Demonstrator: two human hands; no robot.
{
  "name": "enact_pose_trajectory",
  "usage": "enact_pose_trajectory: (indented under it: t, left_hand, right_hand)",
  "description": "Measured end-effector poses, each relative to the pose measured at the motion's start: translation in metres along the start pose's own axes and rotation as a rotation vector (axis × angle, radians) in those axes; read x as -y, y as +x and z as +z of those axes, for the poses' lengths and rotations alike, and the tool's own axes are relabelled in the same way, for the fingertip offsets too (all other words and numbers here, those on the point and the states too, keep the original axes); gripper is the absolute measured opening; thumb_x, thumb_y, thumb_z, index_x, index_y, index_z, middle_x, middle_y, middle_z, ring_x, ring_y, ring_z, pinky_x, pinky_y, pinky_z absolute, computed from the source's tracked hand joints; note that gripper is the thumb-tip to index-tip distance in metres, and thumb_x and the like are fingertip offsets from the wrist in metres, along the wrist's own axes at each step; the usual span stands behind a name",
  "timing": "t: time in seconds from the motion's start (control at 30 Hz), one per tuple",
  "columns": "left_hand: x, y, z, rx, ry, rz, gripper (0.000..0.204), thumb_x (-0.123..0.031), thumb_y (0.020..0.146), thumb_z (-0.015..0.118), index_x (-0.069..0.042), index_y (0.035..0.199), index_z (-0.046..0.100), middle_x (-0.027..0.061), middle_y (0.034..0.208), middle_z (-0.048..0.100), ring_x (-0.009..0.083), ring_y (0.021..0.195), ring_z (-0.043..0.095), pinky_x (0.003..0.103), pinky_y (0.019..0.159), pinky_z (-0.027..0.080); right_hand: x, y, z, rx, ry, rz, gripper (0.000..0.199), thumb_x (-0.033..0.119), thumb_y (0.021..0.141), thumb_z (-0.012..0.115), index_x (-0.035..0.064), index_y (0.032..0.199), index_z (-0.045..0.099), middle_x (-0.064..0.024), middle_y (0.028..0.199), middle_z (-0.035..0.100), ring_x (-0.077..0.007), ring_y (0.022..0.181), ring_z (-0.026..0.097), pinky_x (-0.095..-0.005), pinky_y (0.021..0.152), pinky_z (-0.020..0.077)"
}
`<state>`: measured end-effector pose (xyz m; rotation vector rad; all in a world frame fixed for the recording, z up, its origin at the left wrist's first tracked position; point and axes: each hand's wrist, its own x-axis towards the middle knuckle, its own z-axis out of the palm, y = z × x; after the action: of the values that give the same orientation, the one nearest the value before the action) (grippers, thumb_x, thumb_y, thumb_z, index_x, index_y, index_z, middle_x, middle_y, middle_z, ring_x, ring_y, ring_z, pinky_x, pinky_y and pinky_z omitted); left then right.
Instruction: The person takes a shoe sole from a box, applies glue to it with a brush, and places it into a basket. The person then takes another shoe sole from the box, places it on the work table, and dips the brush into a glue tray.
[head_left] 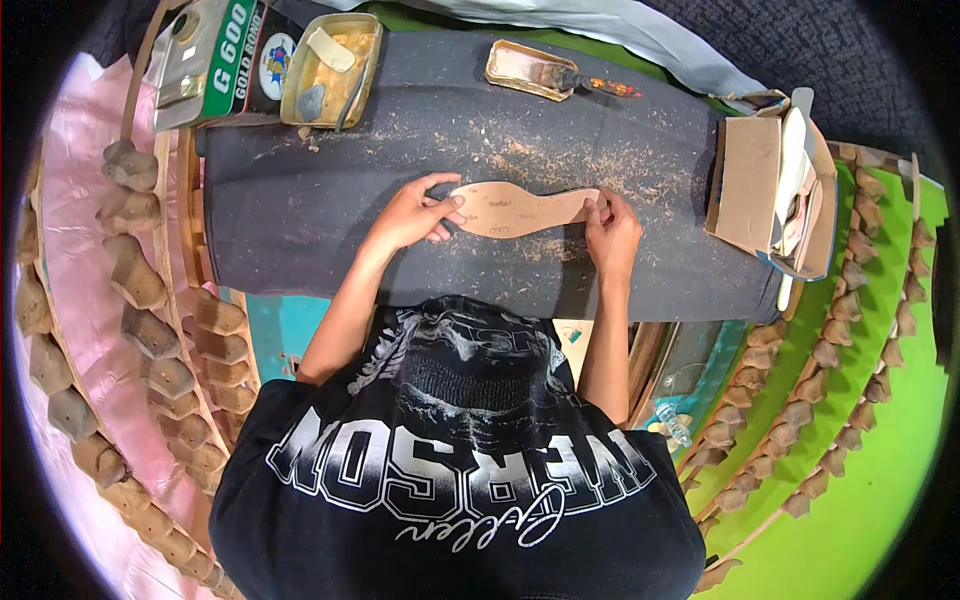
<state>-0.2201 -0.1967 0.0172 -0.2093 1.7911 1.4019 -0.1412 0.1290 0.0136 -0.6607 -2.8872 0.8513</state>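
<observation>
A tan shoe insole point(525, 212) with small dark markings is held lengthwise across my front, over the dark cloth. My left hand point(415, 214) grips its wider left end, thumb on top and the other fingers spread around the edge. At the narrower right end, my right hand point(612, 232) pinches the insole between thumb and fingers. Its underside is hidden, and I cannot tell whether it rests on the cloth.
Crumbs and shavings litter the dark cloth-covered table point(300, 230). Along its far side are a rectangular tin point(205, 65), an open tray of tools point(372, 55) and a small tray point(515, 68) with a brush. A cardboard box point(745, 170) stands right. Shoe lasts point(135, 270) line racks at both sides.
</observation>
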Motion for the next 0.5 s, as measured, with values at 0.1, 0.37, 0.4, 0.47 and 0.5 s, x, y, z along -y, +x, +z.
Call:
enact_pose_trajectory:
  t: [0.1,0.37,0.4,0.47,0.5]
  left_hand:
    - [0.000,-0.004,-0.002,0.101,-0.077,-0.013,0.066,-0.034,0.103,0.075,-0.009,0.158,0.049,0.0133,0.105,0.082,0.0142,0.069,0.074,0.029,0.066,0.062]
    - [0.012,-0.011,0.004,0.151,-0.069,0.023,0.050,-0.028,0.107,0.068,-0.007,0.151,0.056,0.0182,0.112,0.080,0.0217,0.092,0.079,0.034,0.076,0.065]
    - [0.013,-0.014,0.006,0.146,-0.068,0.024,0.050,-0.028,0.107,0.068,-0.007,0.151,0.056,0.0182,0.112,0.080,0.0217,0.092,0.079,0.034,0.076,0.065]
    - [0.014,-0.019,0.011,0.140,-0.103,0.021,0.043,-0.033,0.107,0.069,-0.006,0.141,0.065,0.0174,0.111,0.080,0.0215,0.096,0.079,0.034,0.078,0.065]
    - [0.015,-0.023,0.013,0.136,-0.102,0.025,0.043,-0.033,0.107,0.069,-0.006,0.141,0.065,0.0174,0.111,0.080,0.0215,0.096,0.079,0.034,0.078,0.065]
  right_hand:
    - [-0.002,-0.009,-0.001,-0.001,0.111,0.097,0.032,0.014,0.096,0.077,0.0057,0.126,0.076,-0.0130,0.073,0.070,-0.0251,0.067,0.071,-0.0383,0.070,0.0576]
    - [0.004,-0.036,-0.004,-0.030,0.365,0.245,0.036,0.021,0.101,0.075,0.0039,0.132,0.069,-0.0118,0.081,0.078,-0.0166,0.072,0.078,-0.0331,0.069,0.0585]
    - [0.000,-0.038,-0.005,-0.039,0.459,0.293,0.035,0.023,0.102,0.075,0.0024,0.128,0.067,-0.0130,0.082,0.079,-0.0173,0.073,0.079,-0.0329,0.069,0.0587]
    - [-0.008,-0.040,-0.002,-0.052,0.558,0.340,0.034,0.026,0.103,0.075,0.0010,0.124,0.066,-0.0142,0.083,0.079,-0.0181,0.075,0.080,-0.0328,0.069,0.0588]
    - [-0.011,-0.041,0.001,-0.057,0.555,0.307,0.034,0.026,0.103,0.076,0.0000,0.121,0.065,-0.0145,0.082,0.079,-0.0184,0.075,0.080,-0.0321,0.069,0.0585]
